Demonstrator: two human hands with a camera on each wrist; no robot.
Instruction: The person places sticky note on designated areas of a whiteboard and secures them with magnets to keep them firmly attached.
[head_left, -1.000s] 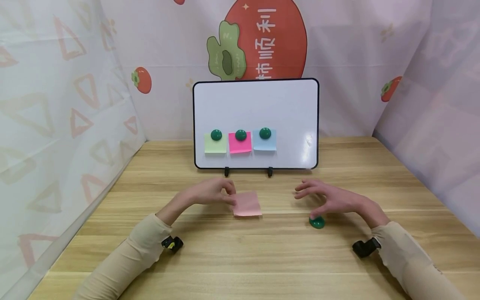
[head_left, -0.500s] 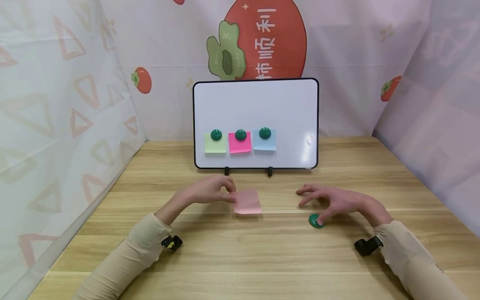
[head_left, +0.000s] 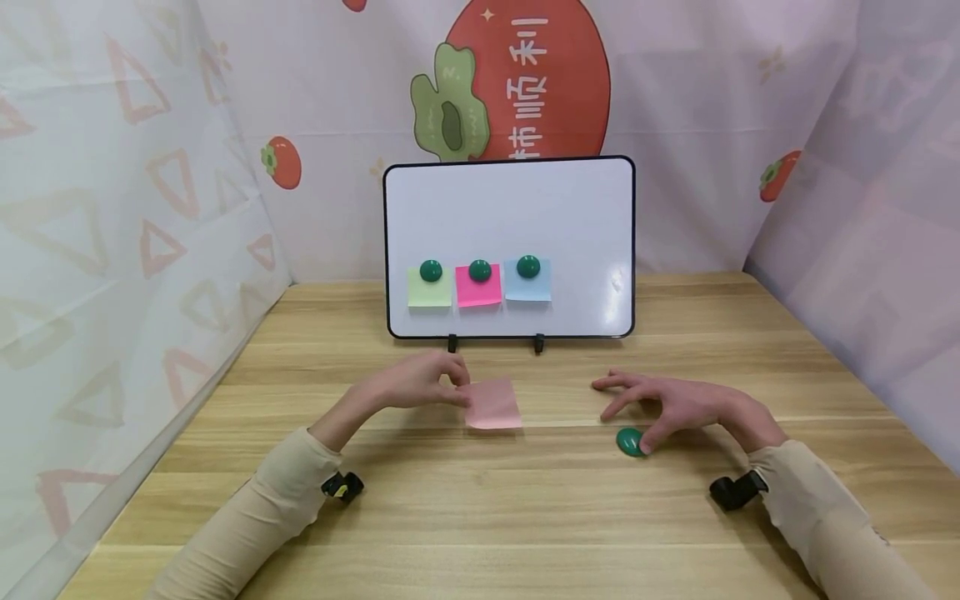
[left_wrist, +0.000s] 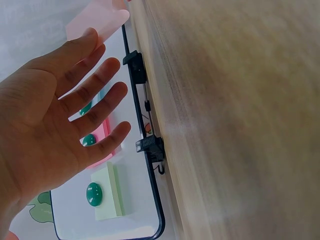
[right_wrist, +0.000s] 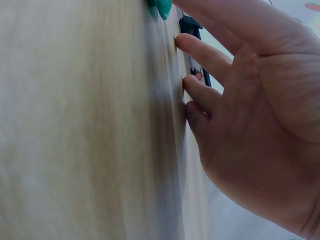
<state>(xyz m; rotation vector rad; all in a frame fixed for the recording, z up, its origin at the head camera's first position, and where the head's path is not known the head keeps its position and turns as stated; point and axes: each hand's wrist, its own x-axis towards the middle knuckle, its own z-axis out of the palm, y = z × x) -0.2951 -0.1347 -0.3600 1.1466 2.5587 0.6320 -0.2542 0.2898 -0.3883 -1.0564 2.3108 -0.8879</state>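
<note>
My left hand (head_left: pixel 423 382) pinches a pale pink sticky note (head_left: pixel 492 404) at its left edge between thumb and index finger. In the left wrist view the note (left_wrist: pixel 95 22) hangs from the thumb tip, and the other fingers spread loosely. On the wooden table lies a round green magnet (head_left: pixel 629 442), near the right hand (head_left: pixel 678 407). My right thumb tip is right at the magnet's right edge, while the other fingers reach forward, spread apart. At the top of the right wrist view, the magnet (right_wrist: pixel 163 7) shows only in part.
A black-framed whiteboard (head_left: pixel 585 225) stands at the back on small black feet (head_left: pixel 538 343). Green magnets sit on its light green note (head_left: pixel 430 294), bright pink note (head_left: pixel 480 292) and light blue note (head_left: pixel 528 289). Printed cloth (head_left: pixel 330 92) hangs behind and at both sides.
The right thumb has slid from the magnet's far side to its right edge, with the hand shifting slightly toward me. The left hand keeps its pinch on the pink sticky note, almost unmoved.
</note>
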